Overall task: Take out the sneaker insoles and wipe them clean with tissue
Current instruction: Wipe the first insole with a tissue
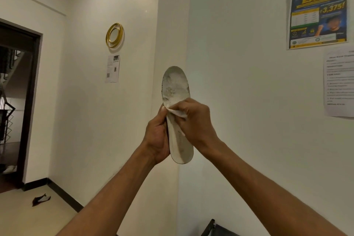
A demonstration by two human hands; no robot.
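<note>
Both forearms reach up from the bottom of my view, the left forearm (115,188) and the right forearm (268,178) meeting at the middle. My left hand (157,136) grips the sneaker insole (175,86) along its left edge, with the palm wrapped round the lower half and the thumb lying up the front edge. My right hand (195,120) has its fingers curled, pinching a small white tissue (178,112) and pressing it against the middle of the insole's face. I see the insole held upright in the air, toe end up and heel end down, its pale surface smudged grey towards the toe. It stands in front of a projecting corner of the cream wall (239,63). Left of that corner a gold ring ornament (114,35) hangs on the wall, with a printed sheet (112,68) stuck just below it. Far right I make out a blue and yellow poster (319,13) reading "HUSTLE EARN", and a white notice (339,82) beneath it, its text too blurred to read. At the left edge a dark-framed doorway (17,101) opens. On the floor near it lies a dark scrap (41,199) that I cannot identify.
</note>
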